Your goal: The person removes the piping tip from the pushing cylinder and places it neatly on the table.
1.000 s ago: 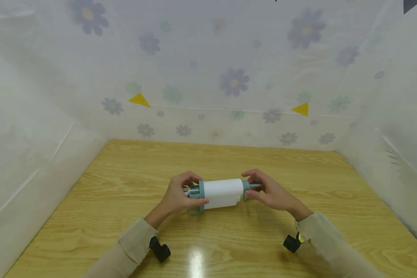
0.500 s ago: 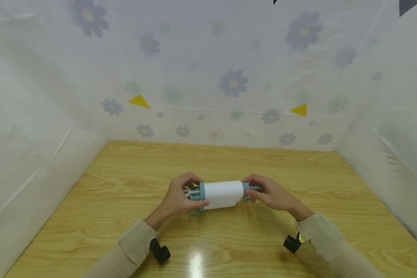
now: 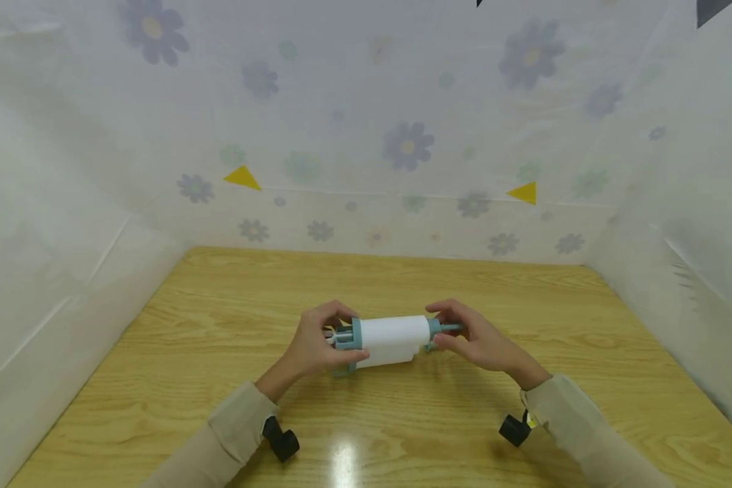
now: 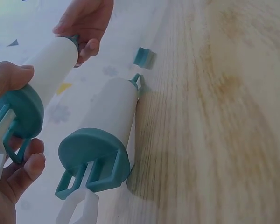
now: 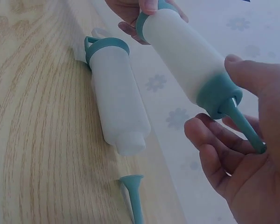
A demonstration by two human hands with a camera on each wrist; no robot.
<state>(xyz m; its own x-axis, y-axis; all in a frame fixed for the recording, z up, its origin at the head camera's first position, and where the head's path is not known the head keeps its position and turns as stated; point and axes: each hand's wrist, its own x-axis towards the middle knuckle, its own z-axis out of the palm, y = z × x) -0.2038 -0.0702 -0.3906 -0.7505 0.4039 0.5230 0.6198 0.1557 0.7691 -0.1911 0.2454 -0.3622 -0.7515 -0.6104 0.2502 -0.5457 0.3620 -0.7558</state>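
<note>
My left hand (image 3: 314, 339) holds a large white plunger syringe (image 3: 396, 332) roughly level above the table, gripping its teal handle end with the thumb against the rim. A white plunger loop sticks out there, as the left wrist view shows. My right hand (image 3: 472, 335) is spread around the other end, fingers bent and loose. In the right wrist view its thumb lies beside the teal collar (image 5: 219, 93), and the long teal nozzle (image 5: 245, 126) points into the palm. A second similar syringe (image 5: 119, 93) lies underneath on the table, its front showing a bare white stub.
A loose teal nozzle (image 5: 134, 198) lies near the second syringe's stub, and a small teal piece (image 4: 142, 57) lies farther along. The wooden table (image 3: 219, 291) is enclosed by pale flower-print sheeting (image 3: 366, 122) with yellow triangles.
Half a second ago my right fingers closed on the collar; now they are spread apart again, much as one second ago. The left hand keeps its grip, and the syringe has barely moved.
</note>
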